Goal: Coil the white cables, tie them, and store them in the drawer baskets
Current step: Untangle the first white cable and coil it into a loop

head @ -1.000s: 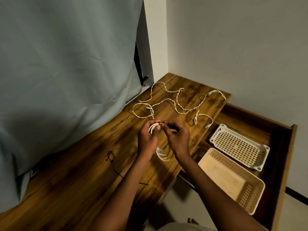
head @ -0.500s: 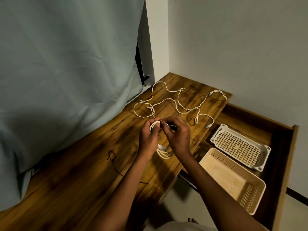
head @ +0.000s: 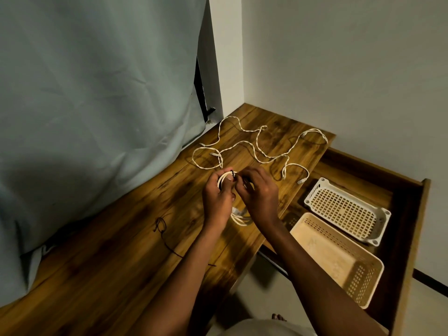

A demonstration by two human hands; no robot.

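Coiled white cable [head: 224,177] sits in the grip of the left hand [head: 217,197], fingers curled round the bundle just above the wooden desk [head: 109,263], with a few loops [head: 240,218] hanging out below the palms. Right hand [head: 260,192] is pressed in close, fingertips pinching a thin black tie [head: 234,174] at the top of the coil; how the tie wraps cannot be made out, both hands cover most of it. Loose cables [head: 252,149] sprawl on the desk beyond the hands, tangled together, so their count is hard to tell; several plug ends show. One more black tie [head: 161,226] lies on the desk, nearer the camera than the hands. Beside the desk, one open drawer [head: 409,214] holds two baskets: a white basket [head: 349,210] farther back, a beige basket [head: 337,258] nearer. A curtain [head: 97,105] drapes onto the desk's far edge, hiding what is behind it.
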